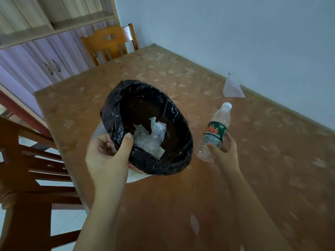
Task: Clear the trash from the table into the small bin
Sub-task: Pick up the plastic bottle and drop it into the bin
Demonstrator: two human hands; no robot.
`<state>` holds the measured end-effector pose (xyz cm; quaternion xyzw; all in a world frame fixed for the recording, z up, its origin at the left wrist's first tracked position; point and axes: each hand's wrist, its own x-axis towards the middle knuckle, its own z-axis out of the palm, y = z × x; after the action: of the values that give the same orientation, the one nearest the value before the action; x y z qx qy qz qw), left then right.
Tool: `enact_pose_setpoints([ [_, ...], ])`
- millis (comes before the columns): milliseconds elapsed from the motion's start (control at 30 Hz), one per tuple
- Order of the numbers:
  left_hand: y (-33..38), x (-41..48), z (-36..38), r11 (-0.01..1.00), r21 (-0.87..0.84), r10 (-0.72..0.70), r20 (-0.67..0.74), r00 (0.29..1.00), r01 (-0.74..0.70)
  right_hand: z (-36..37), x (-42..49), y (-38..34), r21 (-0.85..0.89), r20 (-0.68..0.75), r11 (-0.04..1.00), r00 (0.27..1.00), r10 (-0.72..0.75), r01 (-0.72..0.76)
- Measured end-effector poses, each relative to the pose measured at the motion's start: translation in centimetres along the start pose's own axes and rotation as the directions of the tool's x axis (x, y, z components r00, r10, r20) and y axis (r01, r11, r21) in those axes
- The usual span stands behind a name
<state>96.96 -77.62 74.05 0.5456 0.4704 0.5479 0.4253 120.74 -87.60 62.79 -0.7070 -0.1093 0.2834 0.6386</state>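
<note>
Small bin [116,113] rim gripped by left hand [107,156], plastic bottle [215,131] clasped in right hand [226,149]

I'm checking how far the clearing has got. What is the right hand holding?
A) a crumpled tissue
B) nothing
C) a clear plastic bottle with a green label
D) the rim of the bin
C: the right hand is wrapped around the lower part of the clear plastic bottle, green label and white cap showing, beside the bin, whose rim the left hand grips.
</note>
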Motion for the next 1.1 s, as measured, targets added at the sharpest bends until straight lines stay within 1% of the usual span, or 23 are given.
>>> enact_pose_setpoints([
  [167,1.6,-3.2,-2.0,1.0,0.006,0.005,0.041,0.999,-0.005,-3.7,-6.2,-2.3,0.028,0.032,0.996,0.995,-0.089,0.088],
  [300,3.1,-6.3,-3.6,0.999,0.032,0.0,0.081,0.997,-0.003,-6.0,-11.9,-4.8,0.022,0.158,0.99,0.977,-0.144,0.142],
  [400,4.4,-8.9,-4.6,0.999,-0.03,-0.016,0.145,0.989,0.021,-7.5,-16.2,-6.3,0.027,0.284,0.985,0.943,-0.171,0.17],
  [500,5.3,-11.4,-5.9,1.0,-0.022,-0.003,0.195,0.981,0.008,-8.9,-19.6,-7.2,0.012,0.397,0.988,0.907,-0.145,0.152],
  [567,5.6,-12.9,-6.9,0.999,-0.03,-0.016,0.223,0.975,0.023,-9.6,-21.4,-7.5,-0.025,0.451,0.99,0.885,-0.112,0.138],
  [767,5.5,-15.9,-10.1,0.996,-0.038,-0.073,0.234,0.97,0.084,-11.5,-25.1,-8.3,-0.084,0.538,0.984,0.838,-0.088,0.157],
  [900,5.3,-16.7,-11.8,0.992,-0.065,-0.087,0.25,0.964,0.106,-11.0,-27.3,-8.5,-0.254,0.634,0.949,0.773,0.017,0.187],
  [967,5.1,-16.6,-12.5,0.993,-0.045,-0.096,0.271,0.958,0.112,-10.1,-28.0,-8.6,-0.32,0.631,0.922,0.775,0.035,0.219],
  [1100,5.1,-16.1,-13.8,0.991,-0.058,-0.1,0.308,0.946,0.124,-7.3,-29.2,-9.2,-0.332,0.575,0.924,0.818,0.038,0.191],
])
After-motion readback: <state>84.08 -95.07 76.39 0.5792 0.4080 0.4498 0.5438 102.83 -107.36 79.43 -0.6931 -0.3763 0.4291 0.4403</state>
